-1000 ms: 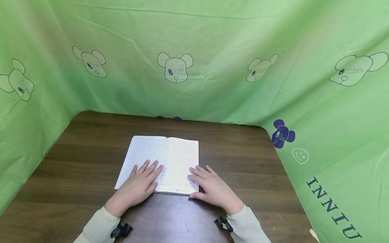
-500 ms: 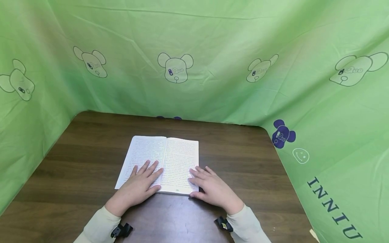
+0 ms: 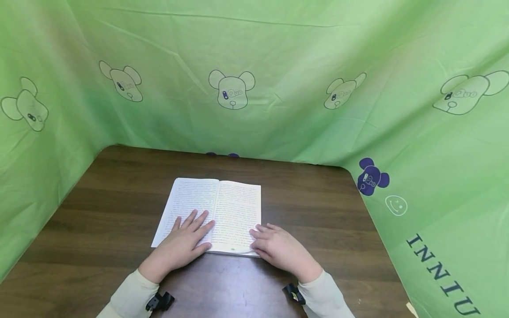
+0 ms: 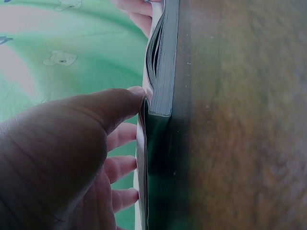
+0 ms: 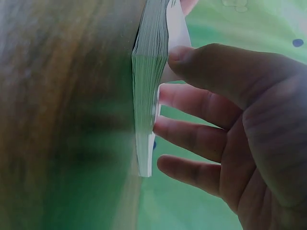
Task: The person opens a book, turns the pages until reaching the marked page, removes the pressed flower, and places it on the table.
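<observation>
An open book [image 3: 236, 207] lies flat on the table, printed pages facing up. Across the lower part of its left page rests my left hand [image 3: 180, 245], fingers spread and straight, thumb by the bottom edge near the spine. My right hand [image 3: 280, 249] is at the lower right corner of the book, where it pinches the edge of the top page between thumb and fingers. That corner curls slightly up from the stack. In the right wrist view the thumb lies under the raised page [image 5: 178, 28], beside the thick page block [image 5: 149, 86]; the fingertips are partly hidden behind it.
The dark wooden table [image 3: 318, 212] extends around the book on all sides. A green cloth [image 3: 278, 128] printed with bear heads hangs behind it and along both sides. Each sleeve carries a small black wrist camera [image 3: 160, 302] near the cuff.
My right thumb has moved from the book's bottom corner up under the top page, and the right fingers have drawn together there, lifting the corner. The left thumb has spread slightly to the right.
</observation>
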The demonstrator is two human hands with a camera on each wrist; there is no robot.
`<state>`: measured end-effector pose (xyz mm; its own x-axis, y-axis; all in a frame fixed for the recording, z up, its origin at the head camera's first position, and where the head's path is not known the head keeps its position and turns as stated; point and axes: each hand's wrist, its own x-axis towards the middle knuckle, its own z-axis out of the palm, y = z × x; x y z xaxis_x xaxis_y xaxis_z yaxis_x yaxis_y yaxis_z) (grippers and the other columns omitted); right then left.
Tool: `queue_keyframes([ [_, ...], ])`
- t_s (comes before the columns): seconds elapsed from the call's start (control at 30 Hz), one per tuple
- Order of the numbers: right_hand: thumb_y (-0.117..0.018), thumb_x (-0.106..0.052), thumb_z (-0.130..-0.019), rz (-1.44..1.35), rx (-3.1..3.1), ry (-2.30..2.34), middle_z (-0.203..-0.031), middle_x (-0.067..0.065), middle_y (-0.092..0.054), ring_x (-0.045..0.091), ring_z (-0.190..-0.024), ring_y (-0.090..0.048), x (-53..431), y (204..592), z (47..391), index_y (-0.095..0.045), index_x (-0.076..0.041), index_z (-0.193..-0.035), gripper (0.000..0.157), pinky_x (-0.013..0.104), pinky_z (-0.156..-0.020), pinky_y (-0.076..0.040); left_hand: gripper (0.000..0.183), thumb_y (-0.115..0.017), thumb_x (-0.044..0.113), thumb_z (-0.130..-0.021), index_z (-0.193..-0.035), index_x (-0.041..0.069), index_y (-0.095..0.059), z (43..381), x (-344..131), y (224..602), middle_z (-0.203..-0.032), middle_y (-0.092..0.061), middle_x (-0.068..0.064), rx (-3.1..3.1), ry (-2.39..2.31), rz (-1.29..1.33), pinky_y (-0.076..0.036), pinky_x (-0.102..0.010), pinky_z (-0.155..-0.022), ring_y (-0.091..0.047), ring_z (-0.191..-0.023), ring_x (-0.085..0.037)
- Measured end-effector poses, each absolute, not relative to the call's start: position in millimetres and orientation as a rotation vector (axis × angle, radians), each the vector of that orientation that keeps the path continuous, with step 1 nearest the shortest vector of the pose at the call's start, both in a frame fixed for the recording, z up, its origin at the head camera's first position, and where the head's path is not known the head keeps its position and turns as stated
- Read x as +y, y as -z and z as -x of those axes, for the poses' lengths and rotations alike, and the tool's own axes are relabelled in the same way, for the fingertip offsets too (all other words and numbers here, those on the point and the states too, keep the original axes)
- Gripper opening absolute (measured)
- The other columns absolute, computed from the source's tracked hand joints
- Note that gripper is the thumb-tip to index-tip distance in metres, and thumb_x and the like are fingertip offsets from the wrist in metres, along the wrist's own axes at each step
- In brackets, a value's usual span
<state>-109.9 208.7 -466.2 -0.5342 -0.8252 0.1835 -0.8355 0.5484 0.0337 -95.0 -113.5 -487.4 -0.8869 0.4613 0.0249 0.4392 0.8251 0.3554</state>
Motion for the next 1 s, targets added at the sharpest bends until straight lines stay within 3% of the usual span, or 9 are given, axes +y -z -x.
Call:
queue_keyframes([
  [0.23, -0.07, -0.021, -0.097, -1.386, -2.603, -0.182, -0.126, 0.005, -0.074, 0.025, -0.122, -0.068, 209.6, 466.1, 110.3, -0.074, -0.018, -0.102, 0.007, 0.047, -0.102, -0.053, 0.058, -0.062, 0.042, -0.101, -0.153, 0.02, -0.051, 95.3, -112.6, 487.9, -0.166, -0.034, -0.007, 2.968, -0.546, -0.751, -0.022, -0.076, -0.113, -0.024, -0.155, -0.041],
  [0.37, -0.069, -0.016, -0.096, -1.351, -2.591, -0.236, -0.119, 0.004, -0.076, 0.024, -0.116, -0.071, 208.9, 468.7, 112.0, -0.07, -0.014, -0.111, 0.016, 0.046, -0.1, -0.054, 0.053, -0.066, 0.038, -0.099, -0.149, 0.022, -0.056, 96.0, -110.9, 488.6, -0.163, -0.041, 0.0, 2.981, -0.568, -0.821, -0.021, -0.08, -0.11, -0.026, -0.155, -0.035],
  [0.5, -0.069, -0.015, -0.095, -1.329, -2.544, -0.271, -0.109, 0.0, -0.077, 0.018, -0.107, -0.073, 208.3, 471.9, 113.7, -0.068, -0.015, -0.11, 0.015, 0.044, -0.096, -0.056, 0.046, -0.065, 0.035, -0.1, -0.145, 0.024, -0.061, 96.2, -109.5, 490.1, -0.158, -0.048, 0.005, 2.978, -0.565, -0.863, -0.02, -0.081, -0.109, -0.027, -0.155, -0.032],
  [0.73, -0.064, -0.02, -0.099, -1.287, -2.449, -0.288, -0.089, -0.009, -0.07, 0.013, -0.085, -0.073, 206.9, 474.7, 116.2, -0.066, -0.018, -0.104, 0.005, 0.036, -0.081, -0.058, 0.056, -0.067, 0.05, -0.096, -0.145, 0.024, -0.061, 94.2, -108.3, 490.5, -0.158, -0.048, 0.004, 2.958, -0.578, -0.846, -0.019, -0.081, -0.109, -0.024, -0.156, -0.034],
  [1.0, -0.06, -0.026, -0.104, -1.241, -2.294, -0.302, -0.094, -0.005, -0.078, 0.011, -0.092, -0.076, 206.9, 474.2, 117.4, -0.07, -0.017, -0.103, 0.013, 0.035, -0.08, -0.06, 0.062, -0.072, 0.055, -0.091, -0.145, 0.026, -0.061, 94.2, -106.3, 492.4, -0.158, -0.048, 0.006, 2.981, -0.529, -0.821, -0.022, -0.08, -0.109, -0.026, -0.156, -0.033],
])
